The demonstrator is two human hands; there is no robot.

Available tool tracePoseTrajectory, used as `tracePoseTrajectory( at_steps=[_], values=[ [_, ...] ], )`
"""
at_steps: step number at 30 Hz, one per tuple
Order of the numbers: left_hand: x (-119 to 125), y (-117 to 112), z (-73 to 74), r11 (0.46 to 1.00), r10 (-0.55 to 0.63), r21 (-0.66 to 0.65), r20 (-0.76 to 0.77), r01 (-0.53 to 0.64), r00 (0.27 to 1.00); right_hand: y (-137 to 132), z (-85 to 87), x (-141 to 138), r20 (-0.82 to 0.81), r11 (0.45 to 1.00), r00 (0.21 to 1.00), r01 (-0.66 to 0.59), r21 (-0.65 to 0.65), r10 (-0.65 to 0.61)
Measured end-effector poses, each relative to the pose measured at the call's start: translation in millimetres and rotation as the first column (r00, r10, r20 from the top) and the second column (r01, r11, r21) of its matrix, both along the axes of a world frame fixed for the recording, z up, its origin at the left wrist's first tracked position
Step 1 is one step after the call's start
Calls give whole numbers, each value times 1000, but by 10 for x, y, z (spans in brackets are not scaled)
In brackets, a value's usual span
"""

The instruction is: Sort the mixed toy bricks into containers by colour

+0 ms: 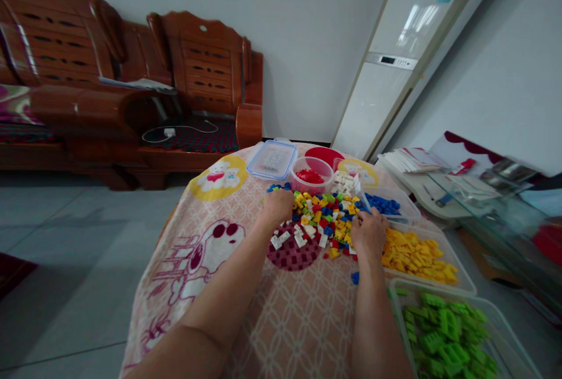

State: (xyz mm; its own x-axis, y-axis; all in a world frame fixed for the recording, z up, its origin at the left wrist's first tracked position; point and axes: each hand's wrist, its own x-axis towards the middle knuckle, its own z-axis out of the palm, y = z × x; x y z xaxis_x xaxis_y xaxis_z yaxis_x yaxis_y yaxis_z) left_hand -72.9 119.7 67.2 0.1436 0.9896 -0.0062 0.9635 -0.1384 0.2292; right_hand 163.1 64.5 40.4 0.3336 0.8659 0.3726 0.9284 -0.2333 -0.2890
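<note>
A mixed pile of toy building bricks [322,212] in several colours lies on the table between my hands. My left hand [279,205] is at the pile's left edge, fingers curled and pointing down; its fingertips are hidden, so what it grips does not show. At the right edge, my right hand [369,232] has its fingers bent together among the bricks, next to the box of blue bricks [383,204]. Whatever may be between those fingers is too small to make out. A few white bricks [281,239] lie at the pile's near left side.
Behind the pile stand a round tub [300,187] of red bricks and some white bricks [345,182]. Clear boxes of yellow bricks [417,257] and green bricks [448,332] line the right. A blue-rimmed lid [272,159] lies at the back left. A patterned cloth [298,314] covers the table.
</note>
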Motion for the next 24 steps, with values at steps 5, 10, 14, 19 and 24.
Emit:
tracePoseTrajectory(
  at_steps=[5, 10, 14, 19, 24],
  values=[
    [-22, 5, -8, 1000, -10, -15, 23, 10, 1000, -3, 14, -13, -9, 1000, 1000, 10, 7, -10],
    [-34, -25, 34, 1000, -15, -15, 46, 16, 999, -1, 8, -9, -6, 1000, 1000, 7, 3, -7],
    [-81, -2, 101, 1000, -14, -14, 197, 17, 980, 4, -15, 2, -1, 999, 1000, -5, 31, 5],
    [-130, 115, 89, 998, -8, 46, 698, -33, 716, -3, -11, -7, -1, 999, 1000, -6, 35, 6],
    [44, 176, -39, 989, 134, -123, 980, -86, 149, -4, 8, -14, -11, 1000, 1000, 3, 4, -3]
  ],
)
